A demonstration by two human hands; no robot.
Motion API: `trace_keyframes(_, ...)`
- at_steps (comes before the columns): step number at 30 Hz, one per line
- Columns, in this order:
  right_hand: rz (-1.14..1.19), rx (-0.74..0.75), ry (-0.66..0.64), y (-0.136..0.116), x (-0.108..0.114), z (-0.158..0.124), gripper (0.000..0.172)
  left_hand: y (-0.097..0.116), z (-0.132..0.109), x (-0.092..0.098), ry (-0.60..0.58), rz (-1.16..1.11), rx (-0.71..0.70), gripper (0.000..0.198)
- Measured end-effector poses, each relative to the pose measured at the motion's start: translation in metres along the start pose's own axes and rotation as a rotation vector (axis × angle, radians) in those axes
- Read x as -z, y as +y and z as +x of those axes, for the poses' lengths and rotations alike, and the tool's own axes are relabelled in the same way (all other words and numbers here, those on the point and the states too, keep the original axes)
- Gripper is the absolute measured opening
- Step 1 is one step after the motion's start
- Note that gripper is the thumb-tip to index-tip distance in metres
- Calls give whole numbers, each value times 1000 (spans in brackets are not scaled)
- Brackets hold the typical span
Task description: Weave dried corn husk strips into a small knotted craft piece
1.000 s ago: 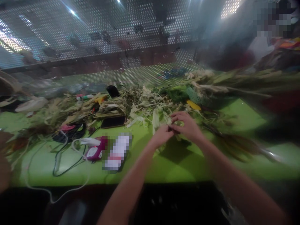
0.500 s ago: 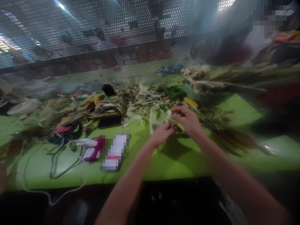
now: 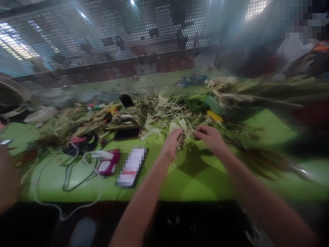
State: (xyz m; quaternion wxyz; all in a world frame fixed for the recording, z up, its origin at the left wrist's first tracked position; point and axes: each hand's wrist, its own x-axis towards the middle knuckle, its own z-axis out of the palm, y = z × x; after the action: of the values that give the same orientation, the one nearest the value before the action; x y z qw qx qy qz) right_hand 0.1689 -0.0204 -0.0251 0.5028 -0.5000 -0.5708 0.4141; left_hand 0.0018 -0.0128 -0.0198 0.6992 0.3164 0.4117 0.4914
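Observation:
My left hand (image 3: 172, 143) is closed around a small bunch of pale dried husks and stems (image 3: 182, 124), held a little above the green table. Thin stems poke out below its fingers. To the right of the bunch is my right hand (image 3: 210, 137), its thumb and fingers pinched together at the bunch's edge. Whatever lies between those fingertips is too small and blurred to make out. Behind both hands spreads a heap of dried plant bits (image 3: 161, 106).
A lit phone (image 3: 132, 168), a dark phone (image 3: 126, 133) and a magenta power strip (image 3: 109, 164) with cables lie left on the green table (image 3: 164, 188). A green bowl (image 3: 218, 104) stands right, beside a yellow object (image 3: 214, 116). Another person's arm (image 3: 9, 178) shows at left.
My hands have moved apart. The left has shifted left and turned upright with the bunch; the right has drawn slightly right and down. The view has shifted a little.

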Motion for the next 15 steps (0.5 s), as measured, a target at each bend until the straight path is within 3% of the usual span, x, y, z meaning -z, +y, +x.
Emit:
trace_keyframes(4,-63,4,59,1,5,2,23,-1,1,3,-45,76,-82,41)
trace_keyframes(8,-112,32,44,-2,3,1,24,-4,-1,2,-50,197,-96,39)
trace_keyframes(12,32,7,-25,-4,-2,0,28,-8,-4,-5,-120,261,-63,38)
trace_keyframes(15,113,1,49,-2,-2,0,27,-12,-4,-6,-167,261,-24,36)
